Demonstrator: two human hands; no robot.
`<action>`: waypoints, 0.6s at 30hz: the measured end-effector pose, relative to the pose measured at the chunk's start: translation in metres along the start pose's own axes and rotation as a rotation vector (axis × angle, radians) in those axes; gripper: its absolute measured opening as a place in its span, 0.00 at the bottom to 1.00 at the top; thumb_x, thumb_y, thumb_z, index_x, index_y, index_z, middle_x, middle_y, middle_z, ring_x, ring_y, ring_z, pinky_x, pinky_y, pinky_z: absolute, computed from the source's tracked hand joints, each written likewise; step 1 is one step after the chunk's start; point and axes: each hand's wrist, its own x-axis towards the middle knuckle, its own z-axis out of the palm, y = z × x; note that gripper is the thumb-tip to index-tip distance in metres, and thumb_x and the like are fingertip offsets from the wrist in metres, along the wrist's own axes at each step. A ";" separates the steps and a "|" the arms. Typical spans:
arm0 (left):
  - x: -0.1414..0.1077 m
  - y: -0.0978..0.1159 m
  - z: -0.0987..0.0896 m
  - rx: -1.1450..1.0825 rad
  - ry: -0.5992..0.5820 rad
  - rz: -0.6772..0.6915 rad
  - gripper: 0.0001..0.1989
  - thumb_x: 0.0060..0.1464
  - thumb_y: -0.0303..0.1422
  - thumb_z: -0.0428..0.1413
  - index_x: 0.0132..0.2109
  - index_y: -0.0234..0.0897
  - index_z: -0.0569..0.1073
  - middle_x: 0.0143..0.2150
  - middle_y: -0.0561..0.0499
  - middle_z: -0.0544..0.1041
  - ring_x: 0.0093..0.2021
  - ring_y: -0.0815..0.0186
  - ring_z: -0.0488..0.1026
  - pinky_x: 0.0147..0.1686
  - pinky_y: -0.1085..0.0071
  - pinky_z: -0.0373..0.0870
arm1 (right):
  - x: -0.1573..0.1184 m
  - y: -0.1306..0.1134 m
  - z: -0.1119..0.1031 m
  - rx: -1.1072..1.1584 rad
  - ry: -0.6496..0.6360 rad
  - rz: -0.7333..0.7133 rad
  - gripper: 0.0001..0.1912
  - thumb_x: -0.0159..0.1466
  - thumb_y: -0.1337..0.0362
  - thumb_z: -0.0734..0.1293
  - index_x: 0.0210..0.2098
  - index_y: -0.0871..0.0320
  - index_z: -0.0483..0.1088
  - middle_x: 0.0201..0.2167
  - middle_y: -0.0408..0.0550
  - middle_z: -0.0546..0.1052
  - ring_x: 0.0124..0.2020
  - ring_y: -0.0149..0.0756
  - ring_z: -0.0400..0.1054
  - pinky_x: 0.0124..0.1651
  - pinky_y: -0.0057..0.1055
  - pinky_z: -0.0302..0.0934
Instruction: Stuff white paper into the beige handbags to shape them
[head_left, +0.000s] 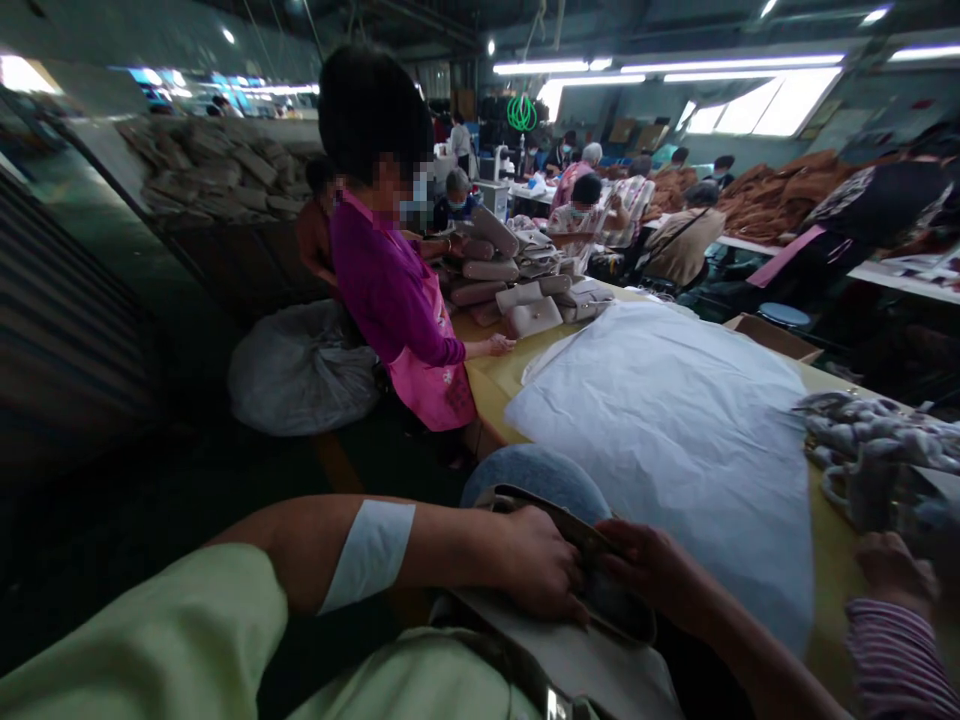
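Note:
A light beige bag [577, 655] with a dark-edged opening lies in my lap, tilted, above my pale green clothing. My left hand [536, 565] is closed on the bag's near side at the opening, its fingers bent over the edge. On the opposite side of the opening, my right hand [637, 560] grips the rim, with its fingertips partly hidden in shadow. The dark inside of the bag shows between the two hands. A strap with a metal buckle [556, 703] hangs at the bottom of the view.
A white sheet [667, 430] covers much of the yellow table [829, 560]. Beige bags [534, 316] are piled beyond it, beside a person in purple [382, 280]. Grey straps [885, 440] and another person's hand [896, 572] are at the right. A stuffed sack [300, 370] stands left.

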 end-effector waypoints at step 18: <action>-0.054 -0.013 -0.030 -0.286 -0.109 -0.262 0.35 0.66 0.58 0.44 0.31 0.37 0.82 0.34 0.39 0.84 0.36 0.53 0.80 0.38 0.62 0.72 | 0.001 -0.003 0.017 -0.159 -0.003 -0.014 0.24 0.67 0.55 0.59 0.57 0.55 0.74 0.53 0.55 0.82 0.54 0.48 0.76 0.55 0.41 0.68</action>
